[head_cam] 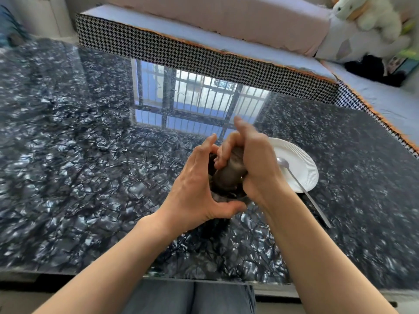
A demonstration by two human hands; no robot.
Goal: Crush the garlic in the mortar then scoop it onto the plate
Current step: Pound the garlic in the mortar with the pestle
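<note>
A dark, glossy marbled table (79, 155) mirrors a barred window (192, 103). Behind it runs a sofa (204, 39) with houndstooth trim and a pale pink cushion (238, 17). A white plush toy (367, 14) sits at the right corner, near something black, perhaps clothing (371, 69).

Both forearms bare from elbow down, no sleeves in view. Left hand (199, 189) and right hand (254, 159) bare: no gloves, no rings, no watch or bracelet on wrists. Fingernails short, unpainted where visible. Legs below table (68, 155) edge, at bottom centre of view, in grey-blue trousers (190, 298), fabric plain, seam line between two legs.
</note>
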